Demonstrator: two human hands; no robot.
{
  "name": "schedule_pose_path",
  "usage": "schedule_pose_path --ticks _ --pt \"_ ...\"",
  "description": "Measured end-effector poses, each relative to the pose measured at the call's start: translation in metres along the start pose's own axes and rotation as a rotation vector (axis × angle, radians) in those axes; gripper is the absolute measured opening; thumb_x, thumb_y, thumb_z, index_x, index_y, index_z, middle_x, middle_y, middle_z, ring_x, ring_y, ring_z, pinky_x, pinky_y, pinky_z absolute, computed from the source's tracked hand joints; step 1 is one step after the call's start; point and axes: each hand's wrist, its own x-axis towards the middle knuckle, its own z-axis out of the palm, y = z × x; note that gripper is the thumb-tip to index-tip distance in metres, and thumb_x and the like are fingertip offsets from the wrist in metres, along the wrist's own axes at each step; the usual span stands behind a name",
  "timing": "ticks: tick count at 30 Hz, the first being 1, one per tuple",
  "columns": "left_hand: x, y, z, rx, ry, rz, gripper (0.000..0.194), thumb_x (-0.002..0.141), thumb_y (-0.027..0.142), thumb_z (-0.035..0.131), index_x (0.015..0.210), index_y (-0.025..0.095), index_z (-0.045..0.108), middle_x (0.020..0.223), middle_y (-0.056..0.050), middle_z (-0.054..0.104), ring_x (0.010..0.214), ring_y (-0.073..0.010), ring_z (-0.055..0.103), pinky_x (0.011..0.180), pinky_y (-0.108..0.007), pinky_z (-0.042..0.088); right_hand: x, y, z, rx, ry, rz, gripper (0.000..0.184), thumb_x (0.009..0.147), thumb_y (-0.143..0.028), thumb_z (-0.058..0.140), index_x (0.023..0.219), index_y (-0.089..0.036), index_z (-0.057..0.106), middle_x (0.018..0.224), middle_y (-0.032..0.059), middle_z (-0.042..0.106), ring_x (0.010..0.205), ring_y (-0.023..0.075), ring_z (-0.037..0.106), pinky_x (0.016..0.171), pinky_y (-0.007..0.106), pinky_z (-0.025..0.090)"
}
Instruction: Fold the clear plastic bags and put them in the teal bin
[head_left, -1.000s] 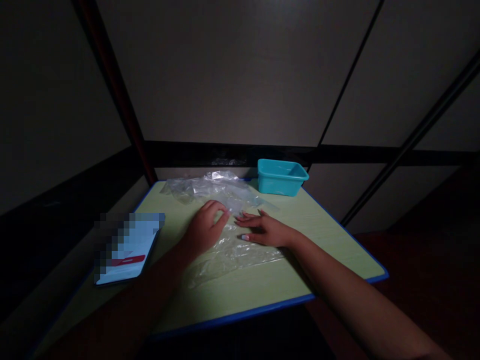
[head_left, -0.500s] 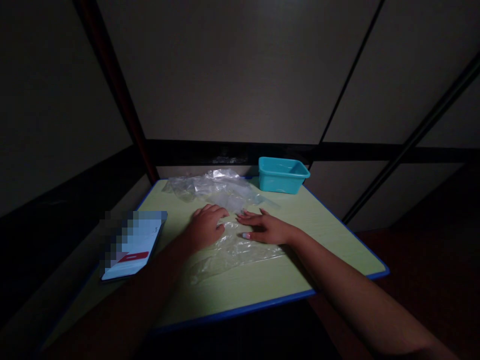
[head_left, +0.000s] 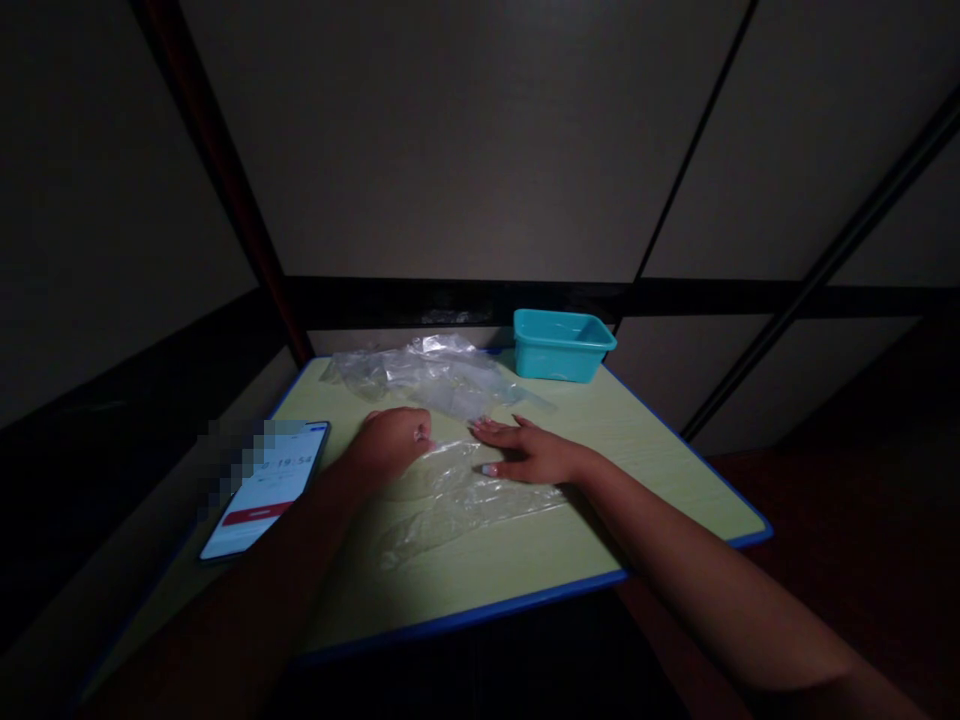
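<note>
A clear plastic bag [head_left: 461,495] lies flattened and slightly wrinkled on the table in front of me. My left hand [head_left: 394,440] is closed at its upper left edge, with the thumb against the curled fingers and the bag's edge at the fingertips. Stretched out flat on the bag's upper part, my right hand [head_left: 532,452] presses it down with its fingers apart. Beyond both hands lies a crumpled heap of clear plastic bags [head_left: 420,370], its near edge close to my right fingertips.
The pale yellow-green table [head_left: 480,595] has a blue rim. A turquoise plastic basket [head_left: 562,350] stands at the back right. At the left lies a phone [head_left: 262,490] with a lit screen, close to my left forearm. Dark panelled walls [head_left: 450,150] rise behind the table.
My left hand has moved a little left, and its fingers have gone from loosely spread to closed at the bag's edge. My right hand stays flat on the bag.
</note>
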Motion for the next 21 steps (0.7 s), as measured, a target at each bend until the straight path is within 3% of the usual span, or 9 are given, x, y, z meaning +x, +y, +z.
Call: schedule_pose_path --ticks 6,10,12,17,21 --pt "0.000 -0.012 -0.001 0.062 0.007 -0.112 0.016 0.071 0.032 0.053 0.059 0.021 0.054 0.067 -0.002 0.060 0.066 -0.0180 0.053 0.055 -0.026 0.028 0.000 0.001 0.000 0.004 -0.003 -0.001 0.065 0.081 -0.049 0.054 0.138 -0.031 0.029 0.145 0.0055 0.026 0.134 0.0252 0.020 0.106 0.056 0.000" --pt "-0.001 -0.014 -0.004 0.148 -0.073 -0.243 0.014 0.068 0.029 0.057 0.057 0.021 0.055 0.066 -0.004 0.061 0.063 -0.0191 0.055 0.054 -0.026 0.030 0.000 0.000 0.000 -0.016 -0.017 0.008 0.065 0.081 -0.051 0.052 0.139 -0.031 0.028 0.145 0.0061 0.025 0.135 0.0249 0.019 0.106 0.056 0.001" --pt "-0.002 -0.013 -0.006 0.195 -0.054 -0.254 0.010 0.069 0.029 0.057 0.063 0.022 0.058 0.071 -0.005 0.063 0.067 -0.0212 0.057 0.057 -0.027 0.033 0.000 -0.001 0.000 -0.026 -0.019 0.010 0.065 0.081 -0.051 0.052 0.139 -0.031 0.029 0.146 0.0063 0.025 0.135 0.0248 0.019 0.106 0.056 0.001" --pt "-0.004 -0.003 0.002 0.156 0.107 0.006 0.024 0.072 0.027 0.059 0.095 0.024 0.061 0.098 -0.005 0.062 0.093 -0.0233 0.055 0.080 -0.032 0.038 0.000 0.000 0.000 -0.019 -0.012 -0.004 0.064 0.080 -0.050 0.054 0.138 -0.032 0.031 0.145 0.0057 0.026 0.135 0.0254 0.019 0.105 0.057 0.002" --pt "-0.004 0.006 0.007 0.192 0.039 0.118 0.011 0.072 0.021 0.058 0.083 0.022 0.061 0.089 -0.006 0.062 0.091 -0.0240 0.055 0.078 -0.033 0.038 -0.001 0.000 0.000 -0.014 0.005 -0.011 0.065 0.079 -0.050 0.055 0.137 -0.033 0.032 0.145 0.0053 0.027 0.134 0.0254 0.020 0.105 0.057 0.001"
